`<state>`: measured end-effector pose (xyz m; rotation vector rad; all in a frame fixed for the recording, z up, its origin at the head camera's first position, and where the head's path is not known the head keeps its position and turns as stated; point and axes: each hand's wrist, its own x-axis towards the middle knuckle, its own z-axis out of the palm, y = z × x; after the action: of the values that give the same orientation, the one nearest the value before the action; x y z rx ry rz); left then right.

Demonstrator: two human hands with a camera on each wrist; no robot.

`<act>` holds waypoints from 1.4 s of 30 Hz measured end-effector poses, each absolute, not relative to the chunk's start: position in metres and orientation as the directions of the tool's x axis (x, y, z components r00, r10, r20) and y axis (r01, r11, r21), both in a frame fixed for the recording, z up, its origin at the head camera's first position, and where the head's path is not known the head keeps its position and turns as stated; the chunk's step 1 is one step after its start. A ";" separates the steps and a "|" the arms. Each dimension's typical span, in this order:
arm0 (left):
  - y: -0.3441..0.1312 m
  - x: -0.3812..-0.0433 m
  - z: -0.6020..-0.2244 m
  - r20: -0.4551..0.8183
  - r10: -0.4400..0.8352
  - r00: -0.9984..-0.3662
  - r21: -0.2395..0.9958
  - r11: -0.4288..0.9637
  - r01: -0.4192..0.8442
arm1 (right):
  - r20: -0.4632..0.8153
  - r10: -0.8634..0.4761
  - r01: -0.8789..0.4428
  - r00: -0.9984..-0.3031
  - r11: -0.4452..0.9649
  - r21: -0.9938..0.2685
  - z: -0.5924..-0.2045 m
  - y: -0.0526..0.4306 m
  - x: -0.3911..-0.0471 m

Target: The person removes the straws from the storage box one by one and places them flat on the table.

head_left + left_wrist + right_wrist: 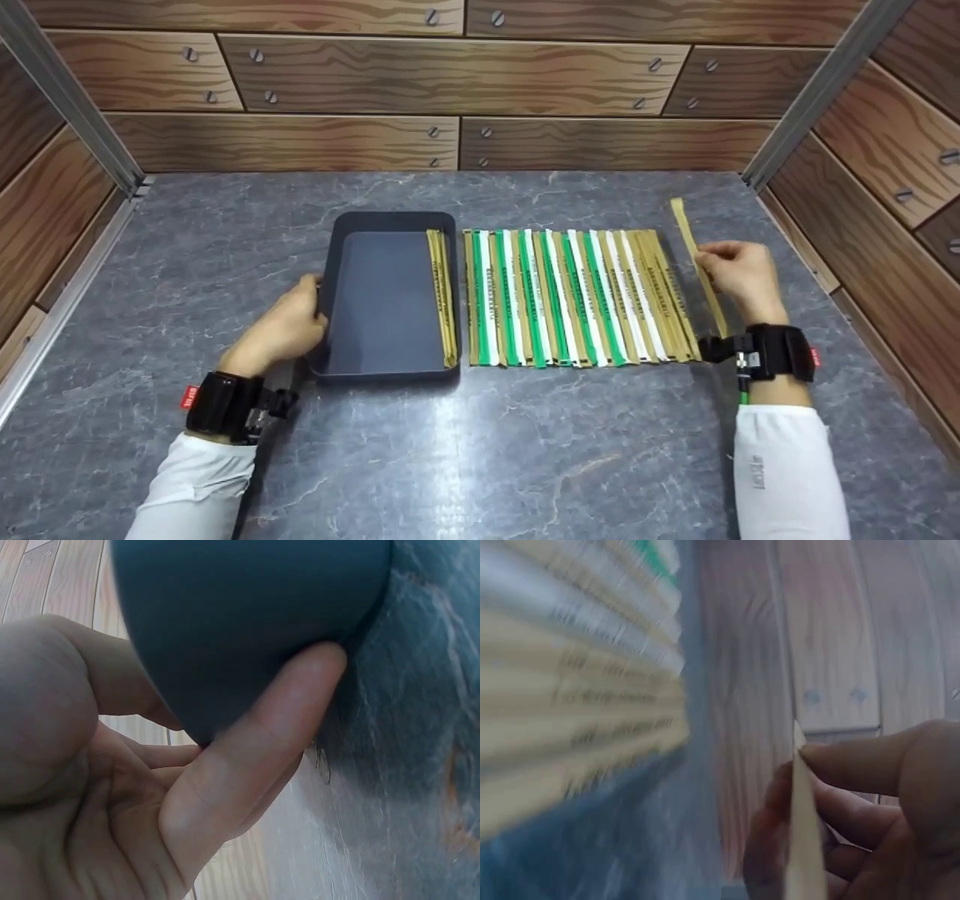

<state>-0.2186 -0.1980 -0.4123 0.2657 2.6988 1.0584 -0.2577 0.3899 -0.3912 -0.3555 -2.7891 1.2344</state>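
My left hand [281, 326] grips the left wall of a dark grey rectangular tray [386, 307]. In the left wrist view, one finger of the hand [232, 772] lies along the outside of the tray's wall [240, 607]. Several gold stick packets [444, 300] lie lengthwise against the tray's right inner wall. Right of the row, my right hand [742, 274] pinches one long, thin gold stick packet [681, 225] between thumb and fingers, raised and slightly tilted. The right wrist view shows this packet [804, 840] nearly end-on.
A row of gold, green and white printed stick packets [570, 300] lies side by side on the grey marbled table [525, 450], just right of the tray. Wood-plank-patterned walls [450, 75] enclose the back and sides, with metal posts [810, 82] at the corners.
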 end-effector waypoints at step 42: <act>-0.198 -0.219 -0.411 -0.134 0.261 -0.956 0.686 0.721 0.101 | -0.240 0.107 0.245 -0.965 0.695 -0.676 -0.416 0.398 -0.264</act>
<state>-0.2192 -0.1977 -0.4111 0.2880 2.7053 1.0587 -0.2645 0.3983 -0.4157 -0.3208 -3.0578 1.2645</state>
